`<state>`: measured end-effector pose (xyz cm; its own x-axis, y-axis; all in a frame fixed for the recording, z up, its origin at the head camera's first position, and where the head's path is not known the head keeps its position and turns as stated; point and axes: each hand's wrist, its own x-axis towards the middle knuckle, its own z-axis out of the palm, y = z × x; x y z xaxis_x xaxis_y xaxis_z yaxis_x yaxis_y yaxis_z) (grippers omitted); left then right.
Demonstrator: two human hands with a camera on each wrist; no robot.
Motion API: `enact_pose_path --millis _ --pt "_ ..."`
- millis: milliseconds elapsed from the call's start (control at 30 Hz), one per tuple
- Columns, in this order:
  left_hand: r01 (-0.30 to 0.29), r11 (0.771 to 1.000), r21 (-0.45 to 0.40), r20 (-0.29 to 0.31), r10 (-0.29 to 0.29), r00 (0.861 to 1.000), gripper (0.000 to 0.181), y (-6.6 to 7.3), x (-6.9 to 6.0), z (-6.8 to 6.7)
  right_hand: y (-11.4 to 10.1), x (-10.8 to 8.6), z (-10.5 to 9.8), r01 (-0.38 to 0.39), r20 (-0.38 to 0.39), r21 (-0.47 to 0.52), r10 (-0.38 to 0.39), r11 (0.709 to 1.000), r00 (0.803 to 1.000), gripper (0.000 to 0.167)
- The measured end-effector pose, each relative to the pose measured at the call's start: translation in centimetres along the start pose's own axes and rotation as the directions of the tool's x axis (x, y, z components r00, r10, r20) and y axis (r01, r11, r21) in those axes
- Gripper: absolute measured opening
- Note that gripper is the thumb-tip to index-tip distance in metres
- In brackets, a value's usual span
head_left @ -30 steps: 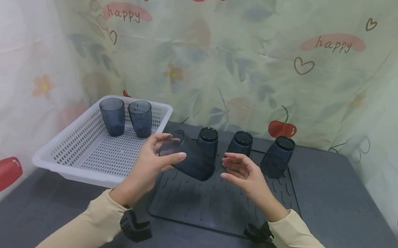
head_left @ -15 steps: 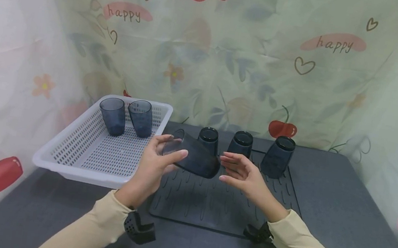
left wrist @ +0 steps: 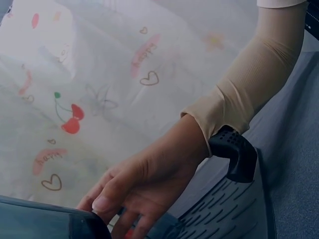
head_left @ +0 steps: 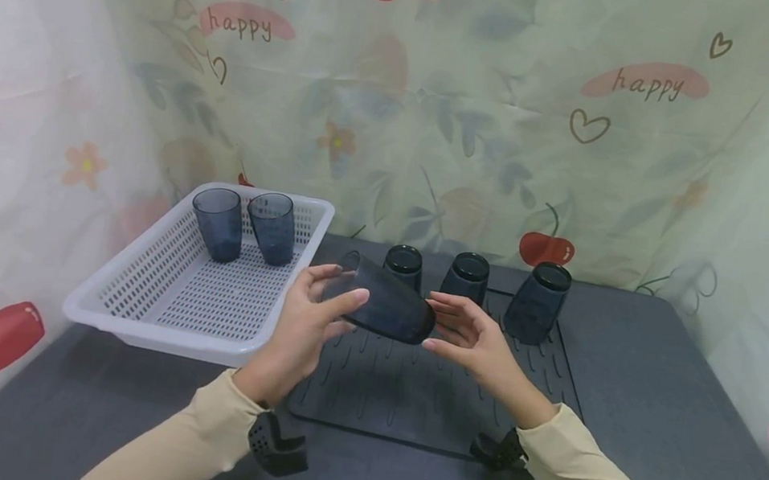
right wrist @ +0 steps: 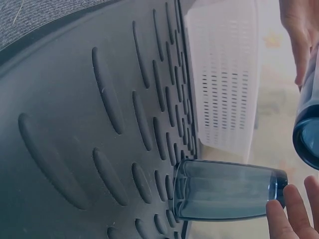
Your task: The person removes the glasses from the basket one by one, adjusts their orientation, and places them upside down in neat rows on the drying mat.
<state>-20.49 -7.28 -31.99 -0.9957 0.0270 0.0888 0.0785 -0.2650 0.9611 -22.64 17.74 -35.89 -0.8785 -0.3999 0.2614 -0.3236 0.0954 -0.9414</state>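
Note:
My left hand [head_left: 307, 319] grips a dark blue-grey tinted drinking glass [head_left: 391, 302] near its rim, thumb on the near side. The glass is tilted almost sideways, its base pointing right. Beside that base is my right hand [head_left: 470, 336], fingers loosely curved around the end; whether they touch is unclear. In the left wrist view the glass [left wrist: 45, 221] fills the lower left corner, close to the right hand [left wrist: 144, 184]. In the right wrist view the right fingertips [right wrist: 299, 209] show below the held glass [right wrist: 309, 124], in front of an upside-down glass [right wrist: 229, 191].
Three similar glasses [head_left: 536, 305] stand upside down along the back of a dark ridged drying mat [head_left: 400, 396]. At left, a white perforated basket [head_left: 160, 340] holds two upright glasses [head_left: 217, 226]. A patterned curtain [head_left: 442, 134] hangs behind the grey table [head_left: 667, 423].
My left hand has moved a little right with the glass, bringing its base up to the right fingers and tilting it slightly flatter. The right hand has hardly moved.

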Motion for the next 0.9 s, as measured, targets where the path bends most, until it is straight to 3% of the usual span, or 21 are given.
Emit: enact_pose_path --millis 567,900 --pt "0.012 0.998 -0.06 0.019 -0.01 1.0 0.061 -0.5 -0.3 0.7 -0.1 0.2 0.3 -0.016 -0.011 -0.046 0.015 0.999 1.0 0.066" --pt "-0.004 0.999 -0.038 0.019 0.004 1.0 0.066 -0.9 -0.3 1.1 -0.2 0.2 0.6 -0.02 -0.017 -0.045 0.019 0.999 1.0 0.067"
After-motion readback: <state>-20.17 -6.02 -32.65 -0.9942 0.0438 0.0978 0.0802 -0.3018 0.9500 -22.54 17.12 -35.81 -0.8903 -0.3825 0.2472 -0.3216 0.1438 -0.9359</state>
